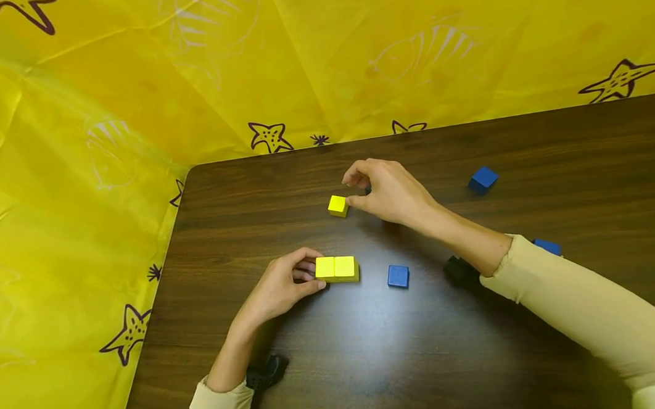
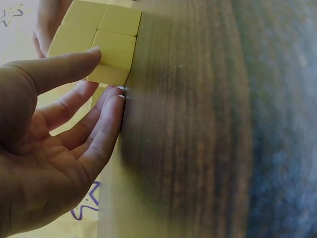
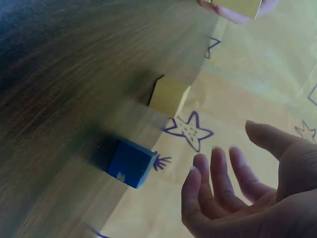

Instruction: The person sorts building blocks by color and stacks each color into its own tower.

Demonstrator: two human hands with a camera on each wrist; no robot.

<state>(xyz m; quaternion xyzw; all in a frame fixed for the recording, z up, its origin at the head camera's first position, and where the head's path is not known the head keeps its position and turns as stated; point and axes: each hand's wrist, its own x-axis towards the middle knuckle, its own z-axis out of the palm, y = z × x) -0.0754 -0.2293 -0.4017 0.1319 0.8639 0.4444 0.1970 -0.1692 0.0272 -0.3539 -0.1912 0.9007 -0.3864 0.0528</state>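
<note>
My left hand (image 1: 278,284) pinches the left end of a group of yellow blocks (image 1: 346,267), thumb on the near side and fingers on the far side. In the left wrist view these yellow blocks (image 2: 115,52) stand two wide and two high. My right hand (image 1: 393,188) hovers with loosely bent fingers and nothing between them, as the right wrist view confirms. Just left of its thumb is a single yellow block (image 1: 337,206), also seen as a yellow block (image 3: 168,96) in the right wrist view. A blue block (image 3: 130,163) sits near it, mostly hidden behind my hand from above.
One blue block (image 1: 398,276) lies right of the yellow group. Farther right are another blue block (image 1: 483,179) and one (image 1: 546,247) partly covered by my right sleeve. A yellow patterned cloth (image 1: 320,63) rises along the back and left edges of the dark wooden table (image 1: 369,363).
</note>
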